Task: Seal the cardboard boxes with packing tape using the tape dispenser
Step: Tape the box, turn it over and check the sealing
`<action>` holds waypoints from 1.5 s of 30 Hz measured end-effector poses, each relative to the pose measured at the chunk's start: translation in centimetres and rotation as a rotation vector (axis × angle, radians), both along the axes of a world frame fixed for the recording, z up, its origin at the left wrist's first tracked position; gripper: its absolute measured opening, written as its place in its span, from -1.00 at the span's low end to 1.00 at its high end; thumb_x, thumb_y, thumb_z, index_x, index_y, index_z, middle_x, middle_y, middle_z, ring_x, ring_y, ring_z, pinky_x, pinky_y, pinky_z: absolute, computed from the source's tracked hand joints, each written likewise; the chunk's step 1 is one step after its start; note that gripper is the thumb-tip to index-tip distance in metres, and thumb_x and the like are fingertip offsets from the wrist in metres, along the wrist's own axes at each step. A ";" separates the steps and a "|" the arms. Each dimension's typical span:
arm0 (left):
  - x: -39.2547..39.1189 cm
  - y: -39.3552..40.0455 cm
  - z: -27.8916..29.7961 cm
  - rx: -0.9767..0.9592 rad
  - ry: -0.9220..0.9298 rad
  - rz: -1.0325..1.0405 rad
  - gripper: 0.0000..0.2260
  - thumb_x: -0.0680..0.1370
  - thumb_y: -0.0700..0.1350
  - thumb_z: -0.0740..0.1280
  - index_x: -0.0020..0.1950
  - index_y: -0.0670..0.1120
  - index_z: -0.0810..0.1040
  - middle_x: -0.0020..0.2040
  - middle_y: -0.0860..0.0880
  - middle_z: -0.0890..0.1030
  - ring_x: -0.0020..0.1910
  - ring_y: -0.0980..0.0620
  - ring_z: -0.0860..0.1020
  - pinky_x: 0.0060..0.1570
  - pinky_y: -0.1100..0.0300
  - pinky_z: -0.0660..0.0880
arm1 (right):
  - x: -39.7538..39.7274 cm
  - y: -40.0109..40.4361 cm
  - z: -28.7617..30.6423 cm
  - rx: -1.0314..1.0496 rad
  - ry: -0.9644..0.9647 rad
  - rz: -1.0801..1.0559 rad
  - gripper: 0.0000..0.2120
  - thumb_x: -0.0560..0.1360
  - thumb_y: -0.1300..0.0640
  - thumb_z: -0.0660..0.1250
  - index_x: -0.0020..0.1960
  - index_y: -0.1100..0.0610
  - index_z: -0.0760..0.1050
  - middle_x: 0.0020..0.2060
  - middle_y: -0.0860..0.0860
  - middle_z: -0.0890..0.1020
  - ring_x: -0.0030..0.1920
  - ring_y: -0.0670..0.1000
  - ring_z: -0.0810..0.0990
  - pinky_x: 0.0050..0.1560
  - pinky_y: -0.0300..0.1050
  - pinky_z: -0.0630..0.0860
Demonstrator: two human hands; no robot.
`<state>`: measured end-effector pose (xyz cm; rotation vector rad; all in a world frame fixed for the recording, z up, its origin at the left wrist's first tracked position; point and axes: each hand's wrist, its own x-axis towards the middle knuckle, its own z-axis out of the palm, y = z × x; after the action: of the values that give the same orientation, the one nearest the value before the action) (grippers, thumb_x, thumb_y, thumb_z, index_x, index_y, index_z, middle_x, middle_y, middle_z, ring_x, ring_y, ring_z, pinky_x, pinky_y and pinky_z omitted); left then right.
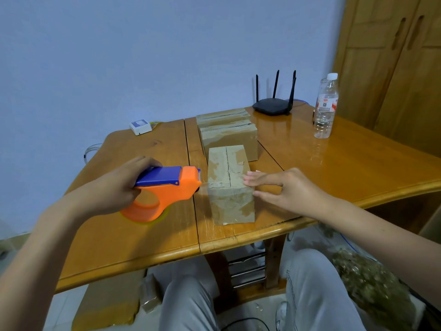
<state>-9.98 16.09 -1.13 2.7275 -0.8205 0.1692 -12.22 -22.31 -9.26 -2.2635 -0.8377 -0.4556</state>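
Item 1, nearest cardboard box (229, 185): stands upright near the table's front edge, at the centre of the view. Top flaps closed, a dark seam running front to back along the top. Glossy clear tape patches show on the top and front face.

Item 2, tape dispenser (164, 189): orange body with a blue top plate, at 9 o'clock from the box, just beside its left upper edge. A short stretch of clear tape appears to run from its nose to the box edge. Lifted off the table.

Item 3, left hand (119, 187): wrapped around the dispenser's handle loop, fingers curled over the blue plate.

Item 4, right hand (284, 187): at 3 o'clock from the box, fingers straight and spread, fingertips (249, 179) on the right top edge, thumb against the right side.

Item 5, second box (230, 139): at 12 o'clock, just behind the first, taped across the top.

Item 6, third box (223, 115): directly behind the second, also taped.

Item 7, wooden table (334, 168): glossy, bears all items.

Item 8, black router (272, 106): at 1 o'clock, far edge, four antennas upright.

Item 9, clear water bottle (325, 106): at 2 o'clock, upright, white cap.

Item 10, small white device (140, 126): at 11 o'clock, far left corner.
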 end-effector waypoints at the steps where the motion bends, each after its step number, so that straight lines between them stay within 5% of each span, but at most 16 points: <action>1: 0.0 0.0 0.0 0.001 -0.003 -0.001 -0.40 0.46 -0.46 0.28 0.16 0.26 0.37 0.11 0.28 0.45 0.09 0.33 0.42 -0.06 0.33 0.39 | -0.1 0.0 0.0 0.015 0.011 -0.004 -0.63 0.49 0.19 0.49 0.28 0.09 0.60 0.26 -0.09 0.59 0.33 -0.24 0.50 0.40 -0.15 0.43; 14: 0.0 0.0 -0.1 -0.037 -0.005 0.009 -0.41 0.47 -0.46 0.26 0.19 0.22 0.39 0.12 0.24 0.47 0.10 0.29 0.44 -0.05 0.32 0.38 | -0.9 -0.2 0.9 0.092 0.251 -0.022 -0.69 0.58 0.23 0.38 0.28 0.00 0.61 0.26 -0.22 0.60 0.35 -0.32 0.45 0.45 -0.29 0.30; 25: -0.3 -0.2 -0.2 -0.038 0.002 0.015 -0.41 0.47 -0.46 0.27 0.16 0.25 0.38 0.12 0.24 0.48 0.10 0.32 0.43 -0.06 0.34 0.38 | -1.2 0.1 1.1 0.054 0.234 -0.051 -0.68 0.60 0.23 0.35 0.29 -0.05 0.60 0.25 -0.26 0.59 0.35 -0.34 0.43 0.44 -0.32 0.29; 32: -0.5 -0.3 -0.5 -0.052 0.010 0.018 -0.42 0.45 -0.48 0.23 0.23 0.14 0.42 0.12 0.17 0.48 0.11 0.30 0.43 -0.06 0.43 0.36 | -1.2 0.8 1.9 0.058 0.188 -0.106 -0.75 0.62 0.15 0.32 0.24 -0.06 0.64 0.19 -0.28 0.62 0.28 -0.39 0.47 0.25 -0.51 0.35; 37: -0.5 -0.1 -0.4 -0.061 0.023 0.032 -0.42 0.43 -0.49 0.21 0.23 0.13 0.42 0.10 0.18 0.48 0.08 0.27 0.44 -0.07 0.39 0.35 | -0.9 2.9 3.9 0.001 0.121 -0.137 -0.74 0.64 0.09 0.28 0.30 -0.02 0.61 0.23 -0.17 0.64 0.30 -0.23 0.52 0.41 -0.20 0.41; 40: -0.4 -0.3 -0.6 -0.062 0.037 0.019 -0.41 0.43 -0.48 0.20 0.24 0.13 0.42 0.11 0.17 0.48 0.10 0.23 0.46 -0.02 0.33 0.37 | -0.3 5.7 5.2 -0.060 0.155 -0.102 -0.70 0.66 0.03 0.24 0.35 -0.03 0.57 0.28 -0.08 0.62 0.15 0.04 0.67 0.27 0.01 0.57; 45: -0.3 -0.5 -1.2 -0.062 0.052 0.025 -0.42 0.43 -0.48 0.19 0.25 0.11 0.43 0.13 0.18 0.47 0.12 0.21 0.46 0.01 0.34 0.37 | 1.2 8.6 5.8 -0.271 0.205 -0.014 -0.70 0.66 0.07 0.24 0.32 0.05 0.60 0.32 -0.11 0.59 0.07 -0.14 0.67 0.25 -0.22 0.53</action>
<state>-10.32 15.58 -2.28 2.6732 -0.7544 0.1257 -11.03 -13.74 -3.46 -2.5127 -0.8179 -0.1163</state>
